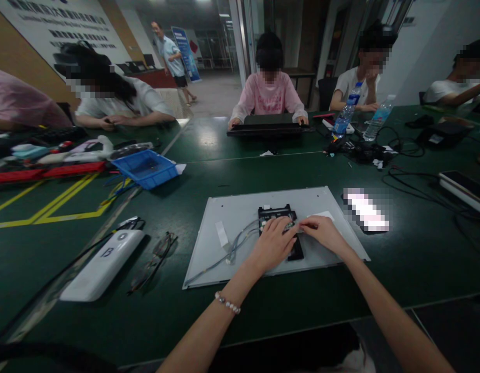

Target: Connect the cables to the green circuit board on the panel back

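A flat grey-white panel (243, 204) lies on the table before me. On its middle sits a black plastic frame (277, 211) with a small circuit board, partly covered by my hands. Grey cables (240, 238) run from the frame to the panel's lower left. My left hand (273, 241), a beaded bracelet at its wrist, lies over the frame with fingers stretched out and touching it. Close to those fingertips, my right hand (320, 230) pinches something too small to make out. A white strip (222, 234) is stuck on the panel's left part.
Left of the panel lie glasses (152, 264) and a white power bank (103, 267) with a cable. Further back stands a blue tray (146, 168). A lit phone (366, 210) is at the right. Across the table, a person holds a black panel (267, 127) near two bottles (347, 111).
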The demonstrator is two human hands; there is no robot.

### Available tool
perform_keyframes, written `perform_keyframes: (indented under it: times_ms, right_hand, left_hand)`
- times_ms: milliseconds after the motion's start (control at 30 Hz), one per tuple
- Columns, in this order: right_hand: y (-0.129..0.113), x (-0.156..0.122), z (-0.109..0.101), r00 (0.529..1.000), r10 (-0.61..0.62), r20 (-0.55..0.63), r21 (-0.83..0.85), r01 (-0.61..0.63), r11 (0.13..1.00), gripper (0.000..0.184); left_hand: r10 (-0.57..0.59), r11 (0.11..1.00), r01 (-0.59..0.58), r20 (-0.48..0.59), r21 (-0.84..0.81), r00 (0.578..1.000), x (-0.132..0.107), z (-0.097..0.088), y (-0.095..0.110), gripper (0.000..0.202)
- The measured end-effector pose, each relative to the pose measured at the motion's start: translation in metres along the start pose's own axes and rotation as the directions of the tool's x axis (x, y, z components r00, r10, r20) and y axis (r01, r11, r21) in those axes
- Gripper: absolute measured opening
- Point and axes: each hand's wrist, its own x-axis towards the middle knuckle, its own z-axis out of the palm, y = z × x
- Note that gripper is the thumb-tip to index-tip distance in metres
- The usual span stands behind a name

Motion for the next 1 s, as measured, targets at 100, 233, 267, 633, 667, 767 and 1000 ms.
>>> perform_keyframes:
  times_ms: [100, 233, 267, 633, 667, 767, 1000]
  right_hand:
    - [-0.004, -0.001, 0.002, 1.000, -0.015, 0.003, -0.058, 0.015, 0.998, 0.016]
    - [-0.008, -0.003, 0.004, 0.998, -0.049, -0.028, -0.147, 0.044, 0.988, 0.016]
    - [-0.009, -0.003, 0.005, 0.998, -0.058, -0.038, -0.166, 0.051, 0.985, 0.016]
    - [-0.003, -0.006, 0.008, 0.996, -0.082, -0.043, -0.173, 0.073, 0.982, 0.012]
    - [-0.003, -0.007, 0.008, 0.996, -0.079, -0.041, -0.168, 0.071, 0.983, 0.012]
    - [-0.004, -0.009, 0.005, 0.996, -0.084, -0.040, -0.132, 0.078, 0.988, 0.012]
    - [0.001, -0.012, 0.000, 0.984, -0.028, -0.178, -0.021, 0.024, 0.999, 0.018]
  left_hand:
    - [0.029, 1.000, -0.029, 0.007, 0.010, 1.000, 0.000, 0.001, 0.000, 0.030]
    - [0.033, 0.999, -0.033, 0.011, -0.003, 0.999, 0.000, 0.002, -0.001, 0.026]
    - [0.030, 1.000, -0.030, 0.009, -0.004, 1.000, 0.000, 0.002, -0.001, 0.026]
    - [0.020, 0.999, -0.021, 0.024, 0.043, 1.000, -0.002, 0.000, 0.004, 0.033]
    - [0.016, 0.999, -0.017, 0.019, 0.047, 1.000, -0.002, -0.003, 0.005, 0.034]
    - [-0.035, 0.998, 0.035, -0.018, 0.042, 0.999, -0.004, -0.017, -0.001, 0.034]
    - [-0.481, 0.876, 0.467, -0.165, -0.118, 0.861, -0.048, -0.050, -0.084, 0.031]
